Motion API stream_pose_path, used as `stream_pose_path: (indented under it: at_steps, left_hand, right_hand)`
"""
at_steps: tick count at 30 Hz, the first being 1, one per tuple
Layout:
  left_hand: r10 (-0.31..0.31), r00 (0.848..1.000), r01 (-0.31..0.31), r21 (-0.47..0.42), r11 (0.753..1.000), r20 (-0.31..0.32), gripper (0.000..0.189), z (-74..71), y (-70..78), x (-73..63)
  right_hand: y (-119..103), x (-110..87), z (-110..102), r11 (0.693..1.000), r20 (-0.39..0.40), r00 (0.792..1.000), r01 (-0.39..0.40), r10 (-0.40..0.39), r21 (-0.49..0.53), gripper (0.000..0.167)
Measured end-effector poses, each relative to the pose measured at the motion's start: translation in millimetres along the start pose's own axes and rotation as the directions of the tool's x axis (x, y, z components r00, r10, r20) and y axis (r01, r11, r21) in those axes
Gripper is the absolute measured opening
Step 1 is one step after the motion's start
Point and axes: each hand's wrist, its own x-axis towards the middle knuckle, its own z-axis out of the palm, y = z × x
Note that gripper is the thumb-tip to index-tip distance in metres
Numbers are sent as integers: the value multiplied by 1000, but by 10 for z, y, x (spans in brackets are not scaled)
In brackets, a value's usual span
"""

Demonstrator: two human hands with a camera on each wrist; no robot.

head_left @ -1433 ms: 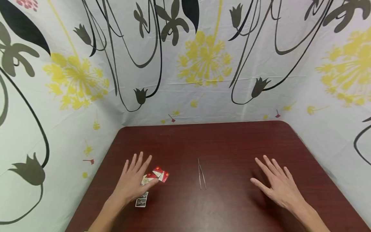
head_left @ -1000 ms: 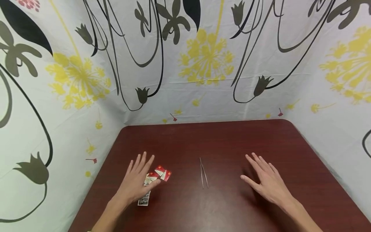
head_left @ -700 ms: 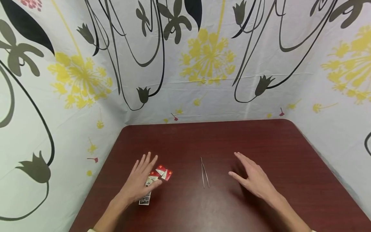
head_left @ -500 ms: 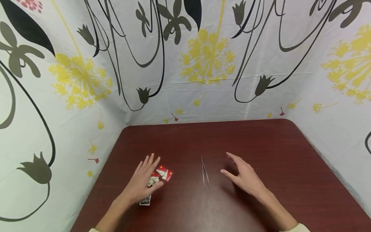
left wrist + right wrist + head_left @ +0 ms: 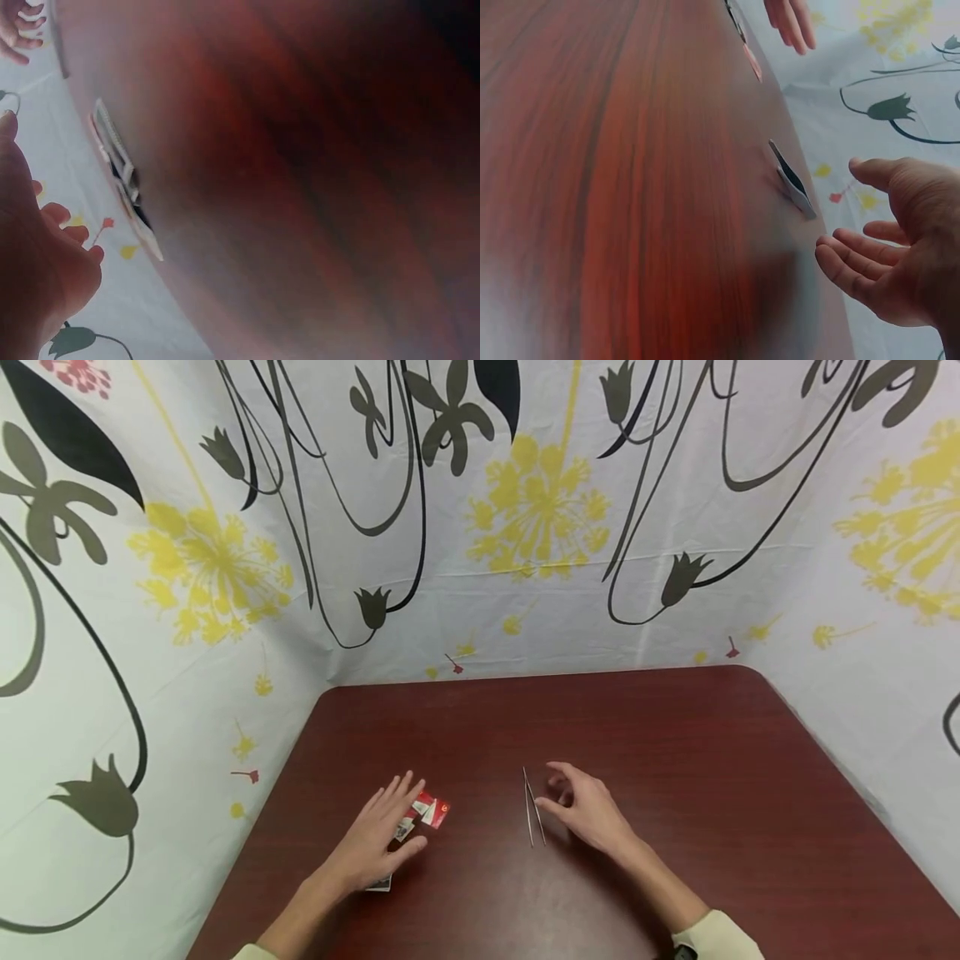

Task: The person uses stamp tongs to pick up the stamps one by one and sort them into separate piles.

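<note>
Metal tweezers [image 5: 527, 806] lie on the dark red table [image 5: 637, 710], narrow end pointing away and legs spread toward me. My right hand [image 5: 588, 810] is just right of them, fingers bent, thumb tip overlapping one leg in the head view. In the right wrist view a gap shows between the tweezers [image 5: 795, 182] and the right hand [image 5: 907, 255], which holds nothing. My left hand [image 5: 375, 835] hovers with fairly straight fingers over several small stamp-like paper pieces. A red-and-white piece [image 5: 437, 813] and a black-and-white one [image 5: 381, 885] show past it; the others are partly hidden.
A white cloth [image 5: 480, 643] with yellow flowers and grey tulips hangs behind the table and along both sides. The table's far edge [image 5: 540, 678] has rounded corners. A pale sleeve [image 5: 716, 935] with a dark wristband [image 5: 685, 952] covers the right forearm.
My right hand has swept left from the right side of the table up to the tweezers, its fingers bending. The left hand has shifted slightly right, covering more of the paper pieces.
</note>
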Motion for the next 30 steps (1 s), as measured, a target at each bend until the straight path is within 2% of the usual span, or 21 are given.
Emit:
stream_pose_path:
  at_steps: [6, 14, 19, 26, 30]
  left_hand:
    - [27, 999, -27, -1, 1000, 25, 84, 52, -19, -40]
    - [75, 997, -76, 26, 997, 12, 82, 81, -42, -76]
    - [66, 996, -68, 37, 997, 56, 82, 98, -38, -97]
    - [26, 992, -32, 45, 998, 125, 81, 123, -53, -143]
    - [49, 991, -58, 69, 996, 125, 80, 163, -75, -163]
  right_hand:
    - [-67, 106, 155, 995, 22, 996, -85, 84, 47, 61]
    - [-93, 170, 313, 988, -7, 991, -129, 131, 87, 57]
    - [-95, 153, 386, 978, -11, 983, -179, 181, 104, 57]
    - [-83, 107, 500, 985, -77, 985, -148, 155, 89, 54]
    - [-79, 82, 555, 992, -132, 984, -114, 120, 54, 53]
